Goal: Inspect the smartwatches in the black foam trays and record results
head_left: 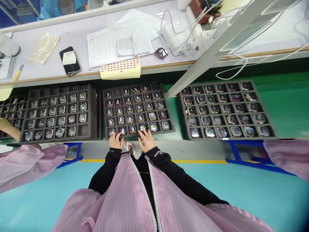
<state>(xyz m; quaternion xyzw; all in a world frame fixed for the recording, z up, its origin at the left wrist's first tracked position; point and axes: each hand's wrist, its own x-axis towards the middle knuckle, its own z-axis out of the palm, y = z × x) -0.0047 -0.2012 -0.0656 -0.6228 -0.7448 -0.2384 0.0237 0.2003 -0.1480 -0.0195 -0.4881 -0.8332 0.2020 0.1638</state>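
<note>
Watch w/ lit screen sits in ctr tray's near row, just beyond R hand, the closer one, fingers spread at it. L hand: tray's near-L corner, fingers bent; can't tell if gripping.

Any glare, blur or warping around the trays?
Head view: pale glare on front-row watches in the right tray, which slants outward, likely wide-angle stretch; head view: left hand and right hand look fairly sharp, nearby watch screens too small to read.

Head view from high up, facing forward and down over hands.
</note>
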